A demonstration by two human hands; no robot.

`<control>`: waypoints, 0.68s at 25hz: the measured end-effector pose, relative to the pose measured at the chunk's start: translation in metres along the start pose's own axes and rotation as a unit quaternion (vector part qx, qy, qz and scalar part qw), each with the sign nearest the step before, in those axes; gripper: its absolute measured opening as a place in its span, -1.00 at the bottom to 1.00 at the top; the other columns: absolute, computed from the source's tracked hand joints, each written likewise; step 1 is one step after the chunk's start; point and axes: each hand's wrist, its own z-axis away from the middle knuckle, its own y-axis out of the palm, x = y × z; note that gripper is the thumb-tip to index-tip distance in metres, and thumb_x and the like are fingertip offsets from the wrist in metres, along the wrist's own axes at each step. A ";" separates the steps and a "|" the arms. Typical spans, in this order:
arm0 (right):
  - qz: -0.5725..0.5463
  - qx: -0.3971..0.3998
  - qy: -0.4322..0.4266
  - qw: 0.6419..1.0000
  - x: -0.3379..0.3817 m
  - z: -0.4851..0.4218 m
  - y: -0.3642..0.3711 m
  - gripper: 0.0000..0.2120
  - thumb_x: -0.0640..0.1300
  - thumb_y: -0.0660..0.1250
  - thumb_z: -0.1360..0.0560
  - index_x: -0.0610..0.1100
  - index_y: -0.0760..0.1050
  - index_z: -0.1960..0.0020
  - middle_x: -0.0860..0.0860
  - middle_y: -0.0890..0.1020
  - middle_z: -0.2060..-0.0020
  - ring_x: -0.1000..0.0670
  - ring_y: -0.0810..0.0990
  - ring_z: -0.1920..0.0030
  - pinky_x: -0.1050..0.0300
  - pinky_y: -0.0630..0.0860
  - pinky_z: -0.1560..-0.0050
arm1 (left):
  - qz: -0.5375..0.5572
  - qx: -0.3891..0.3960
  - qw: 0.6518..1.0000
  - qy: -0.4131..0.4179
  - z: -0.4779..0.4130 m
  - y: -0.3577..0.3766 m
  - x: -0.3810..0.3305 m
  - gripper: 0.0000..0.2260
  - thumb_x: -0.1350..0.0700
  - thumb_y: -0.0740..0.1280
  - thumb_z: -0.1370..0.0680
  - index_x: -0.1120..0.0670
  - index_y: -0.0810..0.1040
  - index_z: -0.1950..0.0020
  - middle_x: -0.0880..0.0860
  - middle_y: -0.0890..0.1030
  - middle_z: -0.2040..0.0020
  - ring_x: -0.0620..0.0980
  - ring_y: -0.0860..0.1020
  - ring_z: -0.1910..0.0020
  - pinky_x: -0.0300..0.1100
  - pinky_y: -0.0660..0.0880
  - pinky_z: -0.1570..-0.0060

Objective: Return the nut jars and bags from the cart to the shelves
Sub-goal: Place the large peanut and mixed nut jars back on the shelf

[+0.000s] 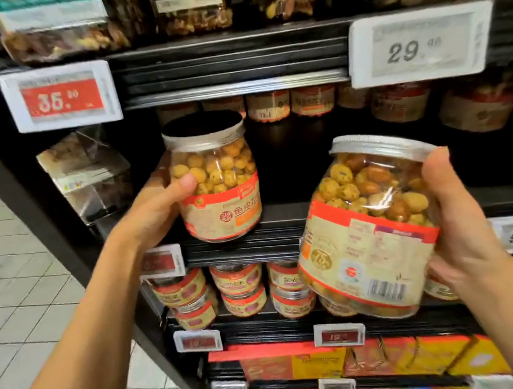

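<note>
- Head view: the left jar [217,180] is upright, lid up, its base at the front edge of the middle shelf [282,218]. The left hand [157,211] grips its side, thumb across the front.
- The right jar [368,230] tilts, lid toward upper right, in front of that shelf. The right hand [453,217] wraps round its right side.

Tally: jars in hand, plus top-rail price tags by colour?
Held jars: 2 (left jar in left hand, right jar in right hand)
Top-rail red tag: 1
Top-rail white tag: 1
Total: 4
</note>
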 end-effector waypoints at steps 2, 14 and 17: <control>0.000 0.008 -0.013 1.000 0.003 -0.004 0.003 -0.34 0.34 0.55 0.04 -0.03 0.69 0.06 -0.05 0.71 0.06 -0.04 0.68 0.01 0.05 0.62 0.09 | -0.028 0.033 0.999 -0.014 0.003 -0.006 -0.007 -0.08 -0.28 0.59 0.03 0.05 0.37 -0.21 -0.18 0.69 0.07 -0.25 0.63 0.05 -0.37 0.54 0.09; 0.111 0.017 -0.019 0.993 0.017 -0.039 0.030 -0.41 0.30 0.54 -0.01 -0.10 0.69 0.14 -0.13 0.70 0.08 -0.09 0.67 0.01 0.01 0.58 -0.06 | -0.110 -0.076 0.987 0.086 0.078 0.150 -0.017 -0.36 -0.33 0.31 -0.29 -0.07 0.35 -0.28 -0.22 0.62 -0.01 -0.31 0.57 -0.03 -0.41 0.49 0.05; 0.114 0.019 -0.047 0.992 0.030 -0.049 0.029 -0.63 0.25 0.37 -0.31 -0.01 0.68 0.10 -0.06 0.69 -0.01 -0.02 0.64 -0.09 0.02 0.52 -0.17 | -0.032 -0.088 0.989 0.113 0.055 0.147 -0.016 -0.46 -0.06 0.45 -0.31 0.06 0.39 -0.20 -0.13 0.64 0.09 -0.26 0.62 0.09 -0.38 0.51 0.16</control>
